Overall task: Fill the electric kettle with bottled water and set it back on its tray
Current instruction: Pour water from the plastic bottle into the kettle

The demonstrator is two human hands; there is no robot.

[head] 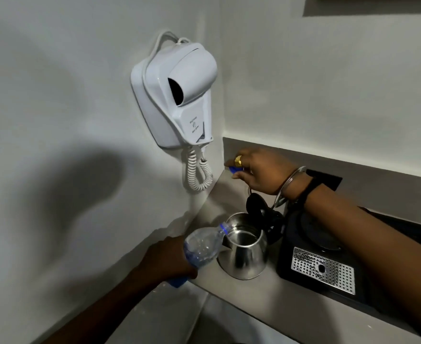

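Observation:
A steel electric kettle (243, 256) stands on the grey counter (266, 301) with its black lid (255, 206) flipped open. My left hand (166, 260) grips a clear plastic water bottle (204, 247), tilted so its neck rests over the kettle's rim. My right hand (260, 170), with a gold ring and a metal bangle, is stretched out above and behind the kettle near the corner, pinching a small blue bottle cap (235, 169). To the kettle's right lies the black tray (323, 249) with a round base and a perforated metal drip plate (322, 273).
A white wall-mounted hair dryer (177, 95) with a coiled cord (199, 170) hangs just left of the corner. The counter ends at walls on the left and back. A dark recess (328, 178) sits in the back ledge.

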